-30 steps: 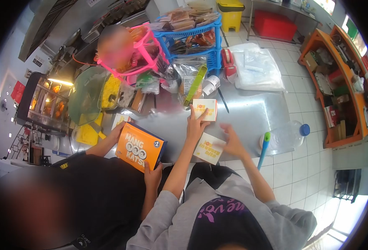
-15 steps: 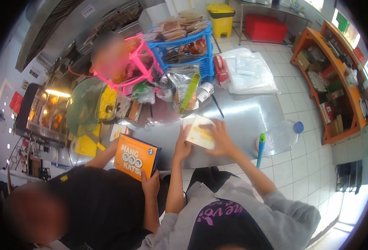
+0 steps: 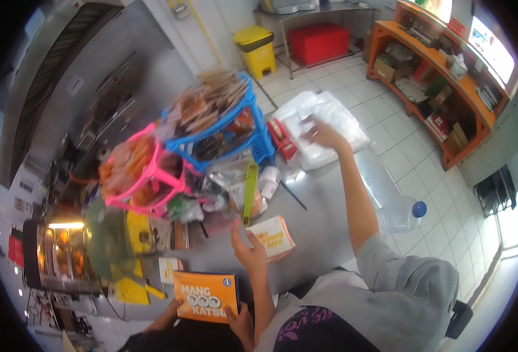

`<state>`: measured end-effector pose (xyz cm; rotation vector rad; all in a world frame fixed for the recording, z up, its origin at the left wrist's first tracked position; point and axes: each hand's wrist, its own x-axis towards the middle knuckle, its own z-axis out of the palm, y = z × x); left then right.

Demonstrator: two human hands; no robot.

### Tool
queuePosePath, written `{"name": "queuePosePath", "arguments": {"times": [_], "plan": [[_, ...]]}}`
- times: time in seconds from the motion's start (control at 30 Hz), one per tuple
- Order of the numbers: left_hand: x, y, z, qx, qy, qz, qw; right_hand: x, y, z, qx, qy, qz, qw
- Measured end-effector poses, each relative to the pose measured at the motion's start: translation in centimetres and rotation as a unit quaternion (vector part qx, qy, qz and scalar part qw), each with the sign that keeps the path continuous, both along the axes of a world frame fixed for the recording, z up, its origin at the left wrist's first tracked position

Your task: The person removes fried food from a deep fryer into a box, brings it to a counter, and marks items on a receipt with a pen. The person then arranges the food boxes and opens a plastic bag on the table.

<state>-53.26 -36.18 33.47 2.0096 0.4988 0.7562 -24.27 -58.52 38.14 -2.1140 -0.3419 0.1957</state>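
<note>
A white carton with yellow-orange lettering [image 3: 272,239] rests on the steel table. My left hand [image 3: 249,251] stands at its left side, fingers raised and apart; whether it touches the carton I cannot tell. My right hand [image 3: 327,137] is stretched far out over a stack of white plastic bags [image 3: 315,111]. Its fingers look spread and slightly blurred, with nothing visible in them. Just left of that hand is a red tape dispenser [image 3: 282,141].
On my left a co-worker's hands hold an orange box [image 3: 206,296]. Blue [image 3: 212,141] and pink [image 3: 147,188] plastic racks filled with packets stand across the table. A clear bottle with a blue cap [image 3: 398,216] is at the right, a smaller white box [image 3: 170,270] at the left.
Both my hands held the white carton before; now it lies on the table. My right hand has moved away, forward to the plastic bags. The camera view has shifted.
</note>
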Motion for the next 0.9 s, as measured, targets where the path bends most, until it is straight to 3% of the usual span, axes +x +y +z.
{"name": "queuePosePath", "arguments": {"times": [0.03,0.1,0.2,0.27,0.4,0.5,0.53,0.57,0.6,0.63,0.67,0.7,0.73,0.77,0.83,0.9], "plan": [[2.0,-0.7,0.9,-0.001,-0.005,-0.014,1.000,3.6,-2.0,-1.5,-0.016,-0.036,-0.124,0.991],[6.4,-2.7,2.7,-0.023,-0.025,-0.174,0.984,11.4,-6.4,-7.8,-0.068,-0.136,-0.314,0.937],[13.6,-5.7,3.7,0.086,-0.027,-0.290,0.953,14.6,-11.0,-11.4,-0.174,-0.094,-0.363,0.911],[18.5,-7.8,2.0,0.134,-0.002,-0.331,0.934,14.4,-12.8,-13.1,-0.204,0.031,-0.296,0.932],[26.5,-12.4,-4.4,0.264,0.032,-0.322,0.909,13.7,-13.3,-12.6,-0.210,0.034,-0.261,0.942],[31.8,-15.4,-11.3,0.358,0.029,-0.224,0.906,15.9,-15.0,-14.4,-0.149,0.041,-0.198,0.968],[32.4,-15.8,-11.7,0.349,0.027,-0.194,0.916,17.9,-16.6,-17.3,-0.154,-0.009,-0.150,0.977],[33.1,-16.0,-12.3,0.310,0.068,-0.212,0.924,18.3,-16.9,-16.8,-0.113,0.051,-0.115,0.986],[34.8,-16.5,-13.5,-0.026,0.079,-0.202,0.976,18.6,-16.9,-15.7,-0.133,0.103,-0.099,0.981],[35.3,-16.7,-16.8,0.156,0.089,-0.222,0.958,17.8,-15.6,-12.7,-0.220,0.086,-0.101,0.967],[36.6,-17.7,-19.8,0.158,0.062,-0.201,0.965,18.2,-15.3,-11.4,-0.222,0.139,-0.070,0.963],[35.7,-17.1,-16.8,0.226,0.152,-0.246,0.930,20.0,-16.0,-12.3,-0.204,0.206,-0.065,0.955],[35.3,-16.8,-16.8,0.277,0.119,-0.233,0.925,21.0,-16.7,-13.7,-0.082,0.261,-0.080,0.958],[34.3,-15.6,-15.2,0.277,0.127,-0.222,0.926,20.0,-14.8,-10.9,-0.056,0.311,-0.071,0.946],[31.1,-14.5,-9.3,0.132,0.142,-0.289,0.938,19.5,-12.7,-7.4,-0.100,0.293,-0.002,0.951],[31.1,-14.9,-6.9,0.079,0.186,-0.315,0.927,22.9,-14.3,-10.3,-0.206,0.072,0.054,0.975]]}}
